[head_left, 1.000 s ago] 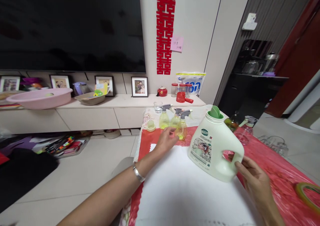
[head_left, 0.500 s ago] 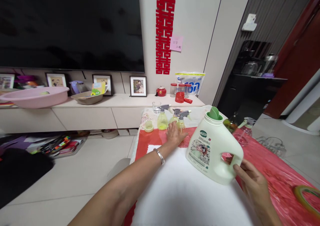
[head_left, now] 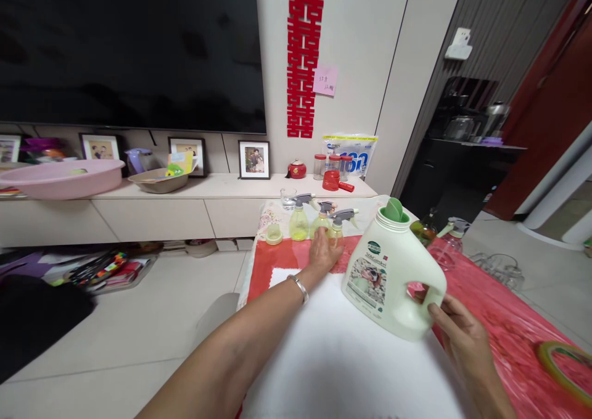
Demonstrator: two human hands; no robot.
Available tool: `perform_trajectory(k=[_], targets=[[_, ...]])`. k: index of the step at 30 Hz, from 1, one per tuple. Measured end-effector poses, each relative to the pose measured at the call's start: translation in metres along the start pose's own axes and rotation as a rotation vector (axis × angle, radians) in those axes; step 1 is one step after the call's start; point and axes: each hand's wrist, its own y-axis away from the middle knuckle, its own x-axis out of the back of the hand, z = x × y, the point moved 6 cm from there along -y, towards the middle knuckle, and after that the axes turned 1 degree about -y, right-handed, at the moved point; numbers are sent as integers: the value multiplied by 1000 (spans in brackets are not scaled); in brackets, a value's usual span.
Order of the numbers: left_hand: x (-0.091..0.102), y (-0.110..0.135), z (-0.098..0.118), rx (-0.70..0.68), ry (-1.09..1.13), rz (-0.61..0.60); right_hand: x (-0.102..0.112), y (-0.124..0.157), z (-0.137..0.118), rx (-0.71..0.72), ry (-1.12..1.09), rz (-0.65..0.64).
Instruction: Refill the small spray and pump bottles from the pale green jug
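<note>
My left hand (head_left: 324,251) is closed around the lower part of a small spray bottle (head_left: 337,235) with a grey trigger head. Two more spray bottles stand just left of it, a yellowish one (head_left: 299,223) and another (head_left: 321,220) partly behind my fingers. My right hand (head_left: 460,326) pinches the lower back of a pale green detergent jug (head_left: 393,283), thumb near its handle. The jug stands on the white cloth (head_left: 333,357), its neck without a lid and a green pour spout (head_left: 394,210) showing inside.
A yellowish cap (head_left: 274,234) and a glass (head_left: 288,199) sit at the table's far left. Beyond the jug are a pink spray bottle (head_left: 448,246) and glass mugs (head_left: 499,271). A low cabinet (head_left: 250,187) bearing frames and jars runs behind the table.
My left hand's fingers have closed in on the spray bottle, whose head has shifted slightly right. My right hand stays on the jug.
</note>
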Motion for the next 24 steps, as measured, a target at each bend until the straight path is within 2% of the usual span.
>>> perform_trajectory(k=[6, 13, 19, 24], targets=[[18, 10, 7, 37, 55, 26, -1, 0, 0, 5, 11, -14], [62, 25, 6, 37, 124, 30, -2, 0, -1, 10, -2, -15], [94, 76, -5, 61, 191, -61, 0, 5, -9, 41, -23, 64], [103, 128, -10, 68, 269, -179, -8, 8, -18, 106, -1, 79]])
